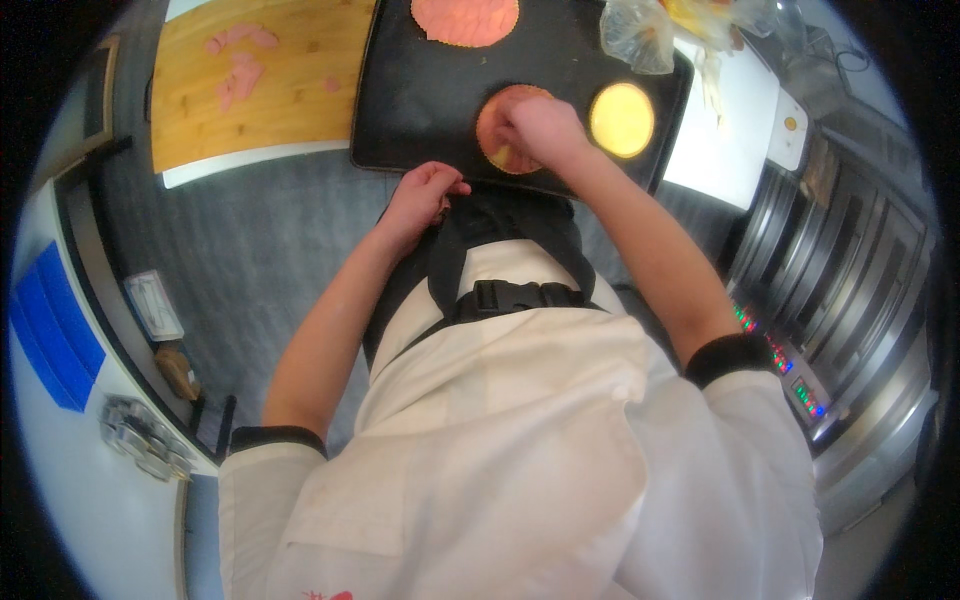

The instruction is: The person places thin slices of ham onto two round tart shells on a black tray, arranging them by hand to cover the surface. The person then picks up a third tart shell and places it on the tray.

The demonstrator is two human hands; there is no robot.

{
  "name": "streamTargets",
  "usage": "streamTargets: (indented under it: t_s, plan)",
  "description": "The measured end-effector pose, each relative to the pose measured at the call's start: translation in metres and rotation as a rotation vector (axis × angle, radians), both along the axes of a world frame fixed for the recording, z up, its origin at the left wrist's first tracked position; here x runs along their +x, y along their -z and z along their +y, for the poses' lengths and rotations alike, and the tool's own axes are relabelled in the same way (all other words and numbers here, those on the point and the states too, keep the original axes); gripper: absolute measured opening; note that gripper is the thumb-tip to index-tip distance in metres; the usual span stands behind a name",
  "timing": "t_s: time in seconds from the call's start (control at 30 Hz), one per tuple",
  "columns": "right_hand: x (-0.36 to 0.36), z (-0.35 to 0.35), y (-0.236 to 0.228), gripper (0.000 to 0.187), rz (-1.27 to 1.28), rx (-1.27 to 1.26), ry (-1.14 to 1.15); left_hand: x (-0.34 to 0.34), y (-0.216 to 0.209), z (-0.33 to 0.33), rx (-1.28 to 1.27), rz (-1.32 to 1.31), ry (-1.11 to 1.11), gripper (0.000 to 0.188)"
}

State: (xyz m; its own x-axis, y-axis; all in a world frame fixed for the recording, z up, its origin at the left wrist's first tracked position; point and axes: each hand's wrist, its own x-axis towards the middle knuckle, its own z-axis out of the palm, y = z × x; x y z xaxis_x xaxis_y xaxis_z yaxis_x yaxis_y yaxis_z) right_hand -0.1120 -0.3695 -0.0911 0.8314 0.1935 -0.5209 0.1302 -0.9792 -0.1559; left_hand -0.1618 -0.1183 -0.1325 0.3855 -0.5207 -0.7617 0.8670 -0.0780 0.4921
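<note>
My right hand [542, 127] reaches over a round yellow base with a crimped edge, partly covered with thin pink slices [493, 122] that look like ham. Its fingers point down and are drawn together on the slices; their tips are hidden, so what they pinch does not show. Just off the near edge of the black tray [425, 110] is my left hand [425, 203], its fingers curled closed; whatever may be in them is hidden. Right of my right hand, a plain yellow round base [622, 120] lies on the tray. Another round [466, 18], covered in pink slices, lies at the far side.
On the left, a wooden cutting board [300, 75] bears several pink slice pieces [240, 75]. Clear plastic bags [640, 35] lie over the tray's far right corner, beside a white surface [725, 130]. Metal equipment with lit displays [780, 355] stands at the right.
</note>
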Motion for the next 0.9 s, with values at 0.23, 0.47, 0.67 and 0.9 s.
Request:
streamTargets:
  t_s: [0.23, 0.47, 0.67, 0.9]
  plan:
    - [-0.028, 0.035, -0.04, 0.025, 0.014, 0.344, 0.35, 0.002, 0.004, -0.004, -0.033, 0.176, -0.158, 0.032]
    - [-0.054, 0.053, -0.035, 0.034, 0.006, 0.545, 0.204, 0.015, -0.01, -0.015, -0.215, 0.271, -0.225, 0.043]
    - [-0.042, 0.051, -0.038, 0.029, -0.168, 0.631, 0.238, 0.025, -0.026, -0.031, -0.254, 0.237, -0.392, 0.035]
    - [-0.041, 0.058, -0.057, 0.031, -0.093, 0.549, 0.133, -0.001, 0.012, -0.039, -0.272, 0.036, -0.355, 0.033]
